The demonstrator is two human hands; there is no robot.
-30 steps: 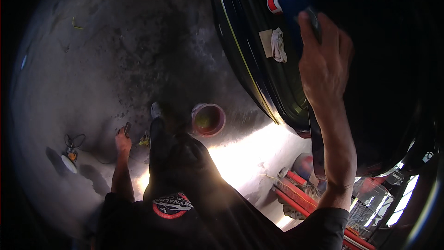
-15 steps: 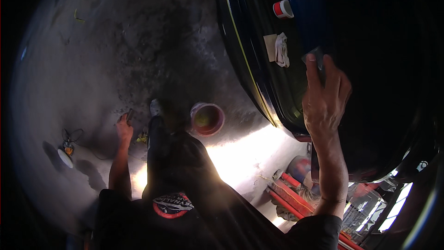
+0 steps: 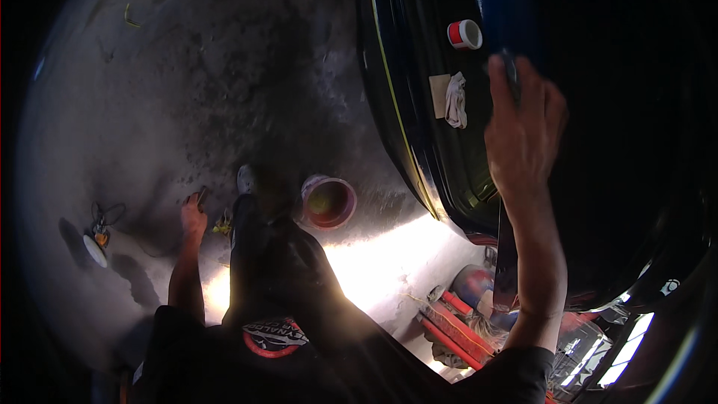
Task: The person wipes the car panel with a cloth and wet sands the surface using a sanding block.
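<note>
My right hand [image 3: 523, 131] reaches forward over a dark vehicle's blue-black body panel [image 3: 502, 0]. Its fingers grip a small, dark flat pad [image 3: 511, 73], blurred, whose kind I cannot make out. Near that hand a crumpled white cloth [image 3: 455, 102] lies against a tan square sheet [image 3: 440, 96] on a dark recessed part of the vehicle. A red and white tub [image 3: 464, 34] sits further ahead. Low on the left, my left hand [image 3: 194, 220] is closed around a small, thin dark piece [image 3: 202, 194], too small to name.
A pinkish bucket [image 3: 329, 203] with murky contents stands on the grey floor by my foot. At left is a round white lamp-like thing [image 3: 96, 251] with a cable. A red frame [image 3: 458, 333] lies at lower right, close to bright light on the floor.
My right hand has moved forward along the panel with the pad, closer to the tub. The whole view has shifted slightly. My left hand still holds its small piece.
</note>
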